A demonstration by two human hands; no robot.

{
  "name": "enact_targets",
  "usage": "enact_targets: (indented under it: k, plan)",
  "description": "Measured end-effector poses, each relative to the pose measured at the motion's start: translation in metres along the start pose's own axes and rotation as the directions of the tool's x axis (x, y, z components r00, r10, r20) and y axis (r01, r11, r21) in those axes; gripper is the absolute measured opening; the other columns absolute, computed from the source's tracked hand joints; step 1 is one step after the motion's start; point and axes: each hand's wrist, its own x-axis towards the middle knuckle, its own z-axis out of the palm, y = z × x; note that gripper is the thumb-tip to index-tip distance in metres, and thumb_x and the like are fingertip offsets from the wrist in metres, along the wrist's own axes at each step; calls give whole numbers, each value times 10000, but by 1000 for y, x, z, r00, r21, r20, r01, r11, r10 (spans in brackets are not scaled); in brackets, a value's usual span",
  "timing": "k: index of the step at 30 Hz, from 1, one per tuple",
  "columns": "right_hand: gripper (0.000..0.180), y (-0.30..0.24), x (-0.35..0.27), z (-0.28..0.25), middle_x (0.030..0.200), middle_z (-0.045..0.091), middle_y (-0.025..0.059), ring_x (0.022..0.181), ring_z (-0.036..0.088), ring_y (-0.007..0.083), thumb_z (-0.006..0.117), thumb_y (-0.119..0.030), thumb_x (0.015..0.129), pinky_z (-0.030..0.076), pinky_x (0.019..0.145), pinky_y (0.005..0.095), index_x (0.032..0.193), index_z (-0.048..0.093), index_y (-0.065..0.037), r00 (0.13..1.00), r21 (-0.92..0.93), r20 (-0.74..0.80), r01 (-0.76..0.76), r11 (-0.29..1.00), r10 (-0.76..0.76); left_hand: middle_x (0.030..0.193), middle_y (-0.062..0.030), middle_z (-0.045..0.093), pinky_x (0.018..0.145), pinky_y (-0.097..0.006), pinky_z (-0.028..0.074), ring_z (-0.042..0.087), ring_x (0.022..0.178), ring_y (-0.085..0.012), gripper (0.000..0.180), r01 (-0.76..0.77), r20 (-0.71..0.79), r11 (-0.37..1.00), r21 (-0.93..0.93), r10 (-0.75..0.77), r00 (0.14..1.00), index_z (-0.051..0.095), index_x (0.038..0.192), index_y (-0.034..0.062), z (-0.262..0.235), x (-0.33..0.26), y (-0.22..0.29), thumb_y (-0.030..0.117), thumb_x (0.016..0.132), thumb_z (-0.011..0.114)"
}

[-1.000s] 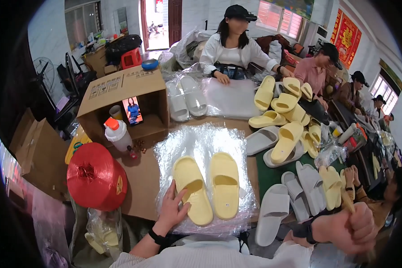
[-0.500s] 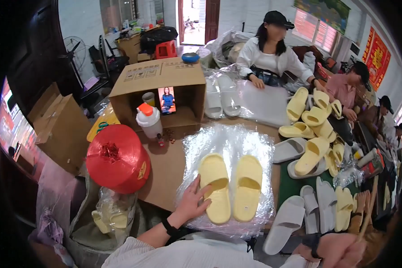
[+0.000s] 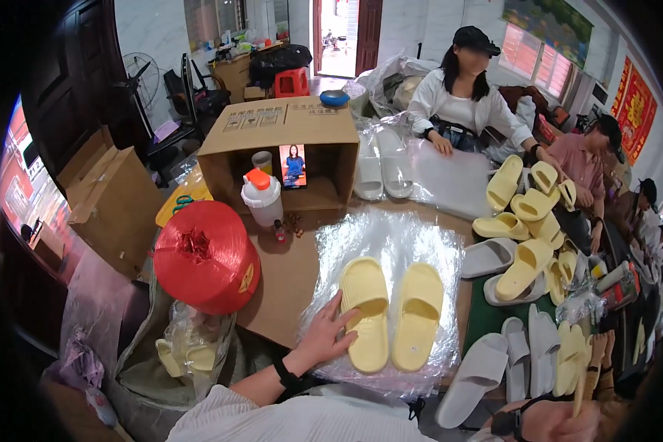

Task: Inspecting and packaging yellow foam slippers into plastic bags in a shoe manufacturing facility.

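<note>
The left pale-yellow, rubbery-looking slipper [image 3: 366, 315] is lying right beside the right pale-yellow, rubbery-looking slipper [image 3: 418, 317]. Both are resting on shiny, clear plastic sheets [image 3: 390, 236], on the brown, flat worktop [image 3: 276, 298]. Their toes are pointing away from the person.

The left hand [image 3: 324, 335] is touching the outer edge of the left slipper. Its fingers are spreading out, so its grip is looking loose, not squeezed. The right hand [image 3: 560, 421] is staying low, near the picture's edge. Its grip is curling round a thin, light-brown, stick-like thing [image 3: 581, 387].

As far as I can judge, the side-by-side laying is done for these 2. No plastic is covering their tops yet, so that part is looking undone. In the big, dull-green sack [image 3: 136, 361], some small-looking, yellow slippers in clear plastic [image 3: 199, 357] are sitting. On the right, a heap of loose, yellow slippers [image 3: 529, 265] and some loose, grey, ridged slippers [image 3: 475, 379] are lying without bags, so plenty is looking left.
</note>
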Motion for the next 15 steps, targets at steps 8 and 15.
enact_targets:
  k: [8, 15]
  plan:
    - [498, 0, -5, -16, 532, 236, -79, 395, 214, 52, 412, -405, 1074, 153, 380, 222, 642, 315, -177, 967, -582, 195, 248, 774, -163, 1577, -308, 284, 1128, -508, 367, 421, 1361, -475, 528, -9, -23, 1000, -11, 9, 1000, 561, 1408, 198, 2, 2, -5, 329, 909, 676]
    - [523, -1, 8, -28, 517, 251, -82, 376, 190, 54, 430, -486, 1062, 134, 386, 226, 650, 317, -185, 942, -697, 125, 307, 648, -312, 1570, -319, 294, 1128, -505, 367, 423, 1358, -485, 528, -4, -34, 1000, -26, 3, 999, 570, 1399, 184, 2, 2, -3, 325, 902, 683]
